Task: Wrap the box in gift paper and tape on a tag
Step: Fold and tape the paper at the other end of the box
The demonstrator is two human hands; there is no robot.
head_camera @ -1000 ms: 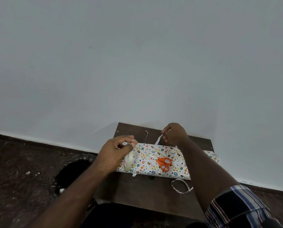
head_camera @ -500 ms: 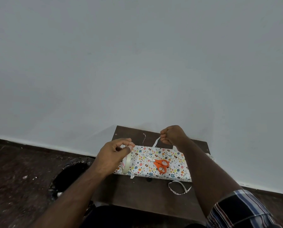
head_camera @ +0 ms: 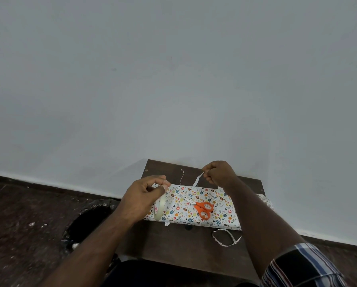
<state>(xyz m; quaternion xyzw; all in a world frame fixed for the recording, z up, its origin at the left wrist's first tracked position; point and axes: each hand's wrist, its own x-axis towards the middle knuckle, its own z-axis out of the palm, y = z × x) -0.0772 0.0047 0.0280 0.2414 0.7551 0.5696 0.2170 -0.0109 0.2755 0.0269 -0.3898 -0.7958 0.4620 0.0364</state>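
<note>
Head view, lower centre of the frame. A box wrapped in patterned gift paper (head_camera: 214,206) lies flat on a dark brown table (head_camera: 173,245) that stands against a pale wall (head_camera: 173,79). Orange-handled scissors (head_camera: 202,208) rest on top of the wrapped box, blades pointing toward the upper left. The left hand (head_camera: 140,199), at the box's left end, grips a roll of tape (head_camera: 160,208) with curled fingers and thumb; the roll stands on edge, over that end. The right hand (head_camera: 219,172), above the box's far edge, is closed, pinching the end of a white strip (head_camera: 197,179) that runs down to the box top. A thin curled strip (head_camera: 181,177) lies on the table beyond the box. A loop of white strip (head_camera: 225,238) lies on the table just in front of the box. At lower left, on the dark floor (head_camera: 18,224), a bin lined with a black bag (head_camera: 90,220) stands beside the table; its contents cannot be told.
</note>
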